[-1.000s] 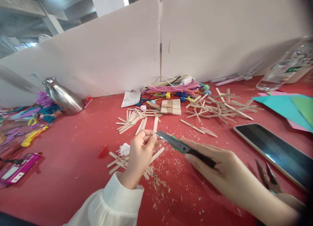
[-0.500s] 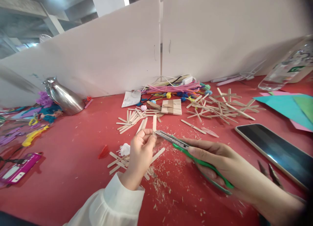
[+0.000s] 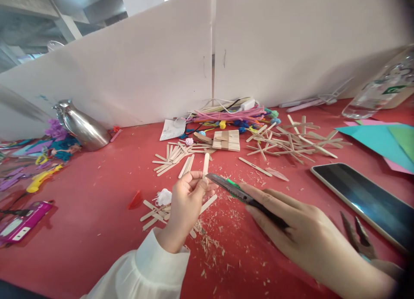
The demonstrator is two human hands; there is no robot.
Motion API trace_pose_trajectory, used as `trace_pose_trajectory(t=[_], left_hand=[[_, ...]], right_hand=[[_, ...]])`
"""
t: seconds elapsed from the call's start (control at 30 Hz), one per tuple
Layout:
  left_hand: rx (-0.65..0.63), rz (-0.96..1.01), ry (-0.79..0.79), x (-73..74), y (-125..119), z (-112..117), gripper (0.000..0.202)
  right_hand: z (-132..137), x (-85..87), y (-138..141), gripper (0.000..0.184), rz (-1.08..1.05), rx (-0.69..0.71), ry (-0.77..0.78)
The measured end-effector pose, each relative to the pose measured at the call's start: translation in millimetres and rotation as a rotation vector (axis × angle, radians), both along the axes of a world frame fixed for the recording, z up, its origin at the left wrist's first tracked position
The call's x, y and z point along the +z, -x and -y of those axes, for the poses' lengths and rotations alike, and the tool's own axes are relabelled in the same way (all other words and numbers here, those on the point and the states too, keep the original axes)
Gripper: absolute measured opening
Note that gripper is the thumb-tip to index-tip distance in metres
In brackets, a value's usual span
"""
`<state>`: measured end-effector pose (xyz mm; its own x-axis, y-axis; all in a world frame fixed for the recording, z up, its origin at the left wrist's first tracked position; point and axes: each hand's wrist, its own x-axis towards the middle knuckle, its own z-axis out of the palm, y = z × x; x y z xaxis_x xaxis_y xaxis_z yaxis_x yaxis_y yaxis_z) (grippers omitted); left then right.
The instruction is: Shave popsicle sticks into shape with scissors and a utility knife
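Knife meets stick — above a red surface (image 3: 80,230).
Left hand (image 3: 186,202) pinches a wooden stick (image 3: 205,164) upright; right hand (image 3: 291,234) — grip clamped on a utility knife (image 3: 237,192) — sets blade against it.

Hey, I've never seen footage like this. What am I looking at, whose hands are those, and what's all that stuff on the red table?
This is a single view from a camera worn on a person's head, looking down at their own two bare hands; there is no machine. The left hand pinches a wooden stick upright. The right hand holds a utility knife, its blade pointed at the stick. On the red table lie wood shavings, loose sticks, pipe cleaners, a metal jug, pliers, a dark-screened phone and coloured paper. White boards stand behind.
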<state>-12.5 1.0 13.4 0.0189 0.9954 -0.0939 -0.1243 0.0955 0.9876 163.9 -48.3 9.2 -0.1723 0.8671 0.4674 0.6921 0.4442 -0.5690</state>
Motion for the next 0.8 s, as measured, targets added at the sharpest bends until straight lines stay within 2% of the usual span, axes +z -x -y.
trace_pose_trajectory(t=[0.17, 0.33, 0.43, 0.53, 0.7, 0.8], left_hand=[[0.021, -0.014, -0.024, -0.1, 1.4, 1.1, 0.022], [-0.015, 0.028, -0.048, -4.6, 1.8, 0.0, 0.02], [-0.03, 0.08, -0.027, -3.6, 1.2, -1.1, 0.018], [-0.043, 0.102, 0.015, -0.6, 1.5, -1.5, 0.017], [-0.057, 0.067, 0.051, 0.8, 2.9, -1.2, 0.019], [-0.063, 0.075, 0.032, 0.5, 2.8, -1.4, 0.02]], right_hand=[[-0.2, 4.8, 2.7, 0.036, -0.21, -0.04, 0.333], [-9.0, 5.3, -1.3, 0.062, -0.529, -0.008, 0.798], [-13.7, 5.9, -4.7, 0.066, -0.642, 0.006, 0.914], [-13.0, 6.5, -5.6, 0.061, -0.534, -0.026, 0.823], [-4.7, 4.7, -3.0, 0.039, -0.281, -0.062, 0.398], [-1.7, 3.0, -2.4, 0.037, -0.242, -0.052, 0.314]])
